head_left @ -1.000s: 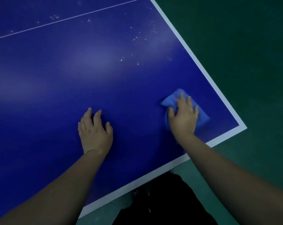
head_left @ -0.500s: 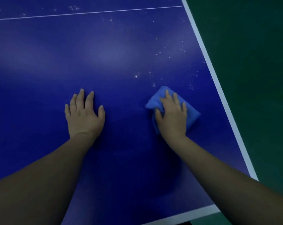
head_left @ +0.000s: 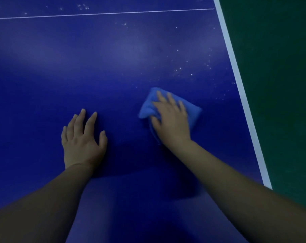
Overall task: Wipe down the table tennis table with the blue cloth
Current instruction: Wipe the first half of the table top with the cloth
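Dark blue table (head_left: 78, 67), white-edged and speckled; lighter blue cloth (head_left: 192, 111); green floor (head_left: 280, 85).

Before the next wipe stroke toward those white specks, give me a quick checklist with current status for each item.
1. Cloth under the wiping hand: ok. The right hand lies on the blue cloth, fingers spread.
2. Cloth flat on the table: ok, though bunched at its left edge.
3. Bracing hand out of the stroke's way: ok. The left hand rests flat to the left, apart from the cloth.
4. Dirt left to wipe: not ok. White specks lie beyond the cloth, toward the white side line.
5. Room before the table edge: ok.
6. Cloth damp or clean: cannot tell.
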A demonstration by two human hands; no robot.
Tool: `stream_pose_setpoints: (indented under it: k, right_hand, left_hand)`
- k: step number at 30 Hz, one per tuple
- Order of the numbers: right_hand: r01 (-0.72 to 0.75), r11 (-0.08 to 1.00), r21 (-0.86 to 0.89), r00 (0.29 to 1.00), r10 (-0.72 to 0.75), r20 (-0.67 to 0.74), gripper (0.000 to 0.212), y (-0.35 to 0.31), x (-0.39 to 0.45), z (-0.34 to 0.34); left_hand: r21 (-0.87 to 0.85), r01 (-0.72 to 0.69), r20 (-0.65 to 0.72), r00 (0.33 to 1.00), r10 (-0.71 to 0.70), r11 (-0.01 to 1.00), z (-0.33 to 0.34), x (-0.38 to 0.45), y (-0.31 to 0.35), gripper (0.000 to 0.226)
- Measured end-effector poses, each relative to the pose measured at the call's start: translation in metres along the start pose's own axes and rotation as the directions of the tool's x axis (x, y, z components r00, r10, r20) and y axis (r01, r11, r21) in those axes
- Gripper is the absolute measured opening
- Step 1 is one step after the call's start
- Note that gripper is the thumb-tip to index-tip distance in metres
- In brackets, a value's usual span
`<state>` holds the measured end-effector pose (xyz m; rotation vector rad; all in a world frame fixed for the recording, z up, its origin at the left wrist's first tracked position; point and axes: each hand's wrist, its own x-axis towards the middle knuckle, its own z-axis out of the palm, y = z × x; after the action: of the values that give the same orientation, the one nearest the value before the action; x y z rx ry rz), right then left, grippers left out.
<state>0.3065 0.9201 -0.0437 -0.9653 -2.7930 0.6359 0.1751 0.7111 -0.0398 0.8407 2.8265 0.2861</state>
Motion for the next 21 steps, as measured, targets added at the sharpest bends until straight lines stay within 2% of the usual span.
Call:
stream_pose_setpoints:
  k: [2, 3, 4, 6, 8, 9, 10, 12, 14, 16, 18, 20, 21]
  right_hand:
    - [0.208, 0.978, -0.009, 0.973, -0.206, 0.100, 0.042, -0.008, 0.036, 0.000]
    - [0.226, 0.973, -0.035, 0.969, -0.222, 0.106, 0.043, -0.006, 0.056, -0.003]
    - [0.176, 0.983, -0.060, 0.982, -0.171, 0.081, 0.044, 0.001, 0.072, -0.006]
    - [-0.065, 0.998, -0.026, 0.996, 0.063, -0.057, 0.043, 0.018, 0.086, -0.014]
    - [-0.255, 0.966, 0.044, 0.949, 0.259, -0.180, 0.039, 0.023, 0.071, -0.012]
    - [-0.274, 0.961, 0.037, 0.941, 0.276, -0.195, 0.039, 0.016, 0.059, -0.007]
    - [-0.231, 0.973, 0.020, 0.957, 0.231, -0.173, 0.041, 0.005, 0.047, -0.001]
    - [-0.025, 1.000, -0.004, 0.998, 0.025, -0.060, 0.042, -0.020, 0.043, 0.012]
    - [0.195, 0.981, -0.017, 0.979, -0.194, 0.061, 0.041, -0.041, 0.068, 0.017]
    - [0.291, 0.954, -0.079, 0.952, -0.279, 0.128, 0.046, -0.048, 0.106, 0.016]
    - [0.194, 0.974, -0.121, 0.979, -0.184, 0.088, 0.050, -0.038, 0.142, 0.011]
    - [-0.063, 0.995, -0.075, 0.996, 0.059, -0.061, 0.049, -0.014, 0.153, 0.002]
    - [-0.194, 0.980, -0.034, 0.972, 0.188, -0.144, 0.046, -0.003, 0.146, 0.000]
  left_hand:
    - [0.008, 0.006, -0.001, 1.000, -0.006, 1.000, 0.000, 0.000, 0.000, 0.065]
    - [0.011, 0.007, -0.002, 1.000, -0.007, 1.000, 0.001, 0.000, 0.000, 0.065]
    - [0.012, 0.007, -0.003, 1.000, -0.007, 1.000, 0.001, 0.000, 0.000, 0.065]
    - [0.011, 0.006, -0.006, 1.000, -0.006, 1.000, 0.001, 0.001, 0.000, 0.065]
    - [0.007, 0.008, -0.008, 1.000, -0.008, 1.000, 0.000, 0.001, -0.001, 0.065]
    - [0.005, 0.007, -0.011, 1.000, -0.006, 1.000, 0.001, 0.001, -0.001, 0.065]
    - [0.005, 0.005, -0.014, 1.000, -0.005, 1.000, 0.001, 0.000, -0.001, 0.065]
    - [0.003, 0.003, -0.012, 1.000, -0.003, 1.000, 0.002, 0.000, -0.002, 0.066]
    - [0.001, 0.003, -0.015, 1.000, -0.003, 1.000, 0.002, 0.001, -0.002, 0.066]
    - [0.009, 0.006, -0.014, 1.000, -0.006, 1.000, 0.003, 0.000, -0.003, 0.066]
    - [0.008, 0.009, -0.012, 1.000, -0.009, 1.000, 0.003, 0.000, -0.003, 0.066]
    - [0.004, 0.007, -0.002, 1.000, -0.007, 1.000, 0.002, 0.001, -0.002, 0.065]
    - [0.002, 0.006, 0.003, 1.000, -0.006, 1.000, 0.002, 0.001, -0.001, 0.065]
